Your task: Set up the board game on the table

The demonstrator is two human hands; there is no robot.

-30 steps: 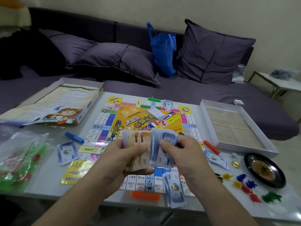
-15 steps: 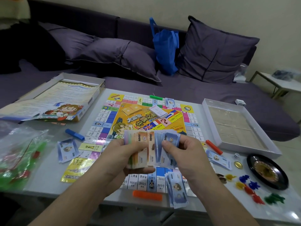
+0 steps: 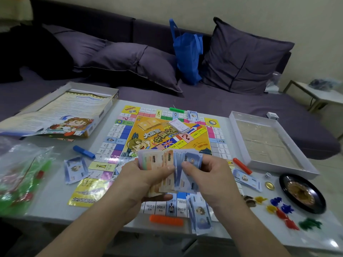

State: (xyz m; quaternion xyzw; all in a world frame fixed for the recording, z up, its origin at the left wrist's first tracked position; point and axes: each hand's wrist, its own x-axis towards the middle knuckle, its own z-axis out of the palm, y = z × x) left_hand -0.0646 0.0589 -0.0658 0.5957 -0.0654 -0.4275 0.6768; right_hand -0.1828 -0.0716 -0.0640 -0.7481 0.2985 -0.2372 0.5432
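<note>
Dealing money — left hand (image 3: pixel 146 179) grips the fanned notes (image 3: pixel 163 164), right hand (image 3: pixel 206 175) pinches blue ones; next likely: lay them at board's (image 3: pixel 130 134) 6 o'clock.

Two bare forearms, no sleeves; left hand (image 3: pixel 146 180), right hand (image 3: pixel 209 179) ungloved (no jewellery visible).

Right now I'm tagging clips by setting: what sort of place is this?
Likely a home living room: a purple fabric sofa with matching cushions, and a low pale table bearing a colourful game board.
</note>
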